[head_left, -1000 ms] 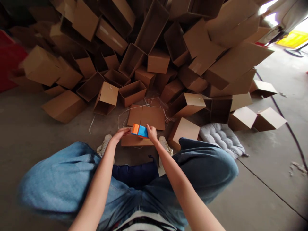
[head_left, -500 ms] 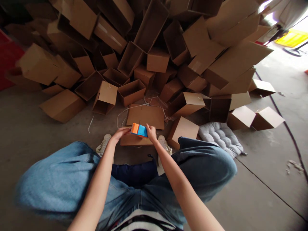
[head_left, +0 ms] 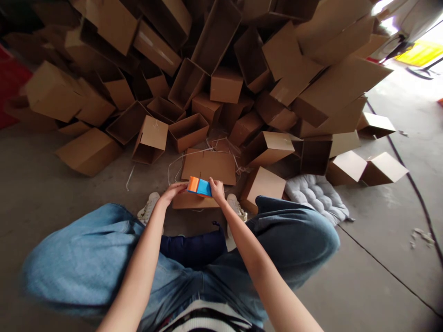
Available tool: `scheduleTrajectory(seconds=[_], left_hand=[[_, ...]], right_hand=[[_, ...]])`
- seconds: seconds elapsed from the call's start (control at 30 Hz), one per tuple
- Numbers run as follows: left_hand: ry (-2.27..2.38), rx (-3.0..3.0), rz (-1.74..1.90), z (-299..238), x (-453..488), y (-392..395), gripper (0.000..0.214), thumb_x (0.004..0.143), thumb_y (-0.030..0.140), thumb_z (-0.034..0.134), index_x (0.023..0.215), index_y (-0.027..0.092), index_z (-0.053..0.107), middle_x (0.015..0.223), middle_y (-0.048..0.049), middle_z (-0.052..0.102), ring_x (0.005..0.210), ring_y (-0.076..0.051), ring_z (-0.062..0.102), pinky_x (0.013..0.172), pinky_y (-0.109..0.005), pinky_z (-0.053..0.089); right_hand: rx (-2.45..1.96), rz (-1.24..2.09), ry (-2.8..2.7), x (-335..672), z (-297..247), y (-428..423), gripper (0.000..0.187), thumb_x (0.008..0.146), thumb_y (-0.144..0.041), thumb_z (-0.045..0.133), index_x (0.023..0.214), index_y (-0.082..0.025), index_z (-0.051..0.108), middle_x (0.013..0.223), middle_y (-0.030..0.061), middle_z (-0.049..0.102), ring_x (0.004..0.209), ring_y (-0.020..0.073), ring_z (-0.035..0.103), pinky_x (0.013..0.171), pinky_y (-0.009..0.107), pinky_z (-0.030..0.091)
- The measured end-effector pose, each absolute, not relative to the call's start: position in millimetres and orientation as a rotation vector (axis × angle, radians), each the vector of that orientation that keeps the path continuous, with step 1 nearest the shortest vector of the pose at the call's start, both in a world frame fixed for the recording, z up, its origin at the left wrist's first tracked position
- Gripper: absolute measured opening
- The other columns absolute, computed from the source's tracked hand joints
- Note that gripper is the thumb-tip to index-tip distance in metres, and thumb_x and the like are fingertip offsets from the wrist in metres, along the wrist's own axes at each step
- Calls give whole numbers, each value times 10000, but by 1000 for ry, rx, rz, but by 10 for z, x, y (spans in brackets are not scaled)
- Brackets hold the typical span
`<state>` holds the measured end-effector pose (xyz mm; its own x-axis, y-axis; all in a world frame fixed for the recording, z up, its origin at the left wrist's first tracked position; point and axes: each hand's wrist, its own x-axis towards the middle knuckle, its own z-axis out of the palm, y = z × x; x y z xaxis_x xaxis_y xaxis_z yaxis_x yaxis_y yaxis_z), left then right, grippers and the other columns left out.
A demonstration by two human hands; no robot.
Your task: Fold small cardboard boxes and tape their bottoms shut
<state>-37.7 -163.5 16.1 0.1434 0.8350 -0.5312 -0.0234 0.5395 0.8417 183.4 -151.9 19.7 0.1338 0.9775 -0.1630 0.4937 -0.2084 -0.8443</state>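
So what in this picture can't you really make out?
Head view only:
- Whether the orange and blue tool holds any tape: too small, partly covered by the left hand and right hand.
- The flat box under it: hidden by hands and tool.
- The shoes: mostly behind arms and knees.
- The person top right: cut off by the edge, washed out.

1. A tape dispenser [head_left: 200, 186] sits on a flat carton [head_left: 195, 199] on the floor [head_left: 374, 276], between two shoes [head_left: 149, 208].
2. The left hand [head_left: 172, 190] is left of the dispenser, the right hand [head_left: 217, 189] right of it.
3. A pile of boxes [head_left: 221, 83] rises behind.
4. A cushion [head_left: 316, 195] lies to the right.
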Motion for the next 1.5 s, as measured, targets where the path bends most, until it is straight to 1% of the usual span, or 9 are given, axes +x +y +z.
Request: scheduleTrajectory(seconds=[0.27,0.43,0.57,0.8,0.97,1.1,1.2,1.33,1.5], left_hand=[[1298,847,752,28,-394,-1635,475,569,550,822,802,139,775,860,-107,752,903,-253,658,804,-316,446],[1318,804,745,45,-395,-1630,458,537,519,844,787,141,777,834,-105,752,873,-253,659,765,-297,442],[1295,803,750,71,-396,-1623,456,549,493,840,833,141,785,904,-121,760,906,-254,658,791,-302,437],[1296,843,718,65,-415,-1611,509,567,551,812,870,142,789,945,-134,761,932,-263,665,827,-327,440],[1313,845,762,35,-413,-1659,475,582,541,799,813,127,775,872,-122,761,913,-257,668,820,-322,457],[1400,770,815,-16,-433,-1808,440,607,524,790,769,116,762,796,-109,750,938,-271,675,819,-320,473],[1482,746,865,-40,-500,-1890,391,615,519,781,748,152,764,791,-82,751,955,-272,670,813,-315,478],[1612,837,881,-47,-603,-1904,345,591,534,779,666,199,743,752,-63,737,932,-275,657,792,-307,461],[1689,831,916,-58,-578,-1910,322,547,512,770,593,199,710,651,-54,703,784,-243,641,672,-284,437]], right_hand=[[-1774,982,-1421,1835,176,-1530,484,869,-488,378,479,-242,232,490,-41,195,504,87,239,488,265,166],[-1766,983,-1416,1842,145,-1526,455,848,-477,371,487,-239,231,499,-41,198,508,84,234,499,267,160],[-1761,982,-1411,1846,117,-1516,466,843,-502,376,484,-236,243,499,-39,210,513,85,238,501,264,165],[-1773,988,-1409,1842,91,-1501,475,850,-514,371,488,-235,241,502,-37,214,514,87,245,496,262,165],[-1764,984,-1434,1843,79,-1498,466,853,-498,378,490,-235,246,502,-41,211,507,88,244,499,267,164],[-1748,952,-1495,1773,53,-1478,485,849,-518,388,476,-231,267,492,-34,221,492,92,281,500,270,162],[-1755,931,-1550,1678,51,-1447,489,849,-516,404,468,-220,322,482,-21,266,495,104,339,503,272,167],[-1793,937,-1602,1578,99,-1396,485,863,-509,432,489,-201,430,480,5,374,509,119,385,507,271,184],[-1854,942,-1685,1563,177,-1390,497,910,-459,454,514,-168,528,514,19,481,525,109,423,513,251,200]])
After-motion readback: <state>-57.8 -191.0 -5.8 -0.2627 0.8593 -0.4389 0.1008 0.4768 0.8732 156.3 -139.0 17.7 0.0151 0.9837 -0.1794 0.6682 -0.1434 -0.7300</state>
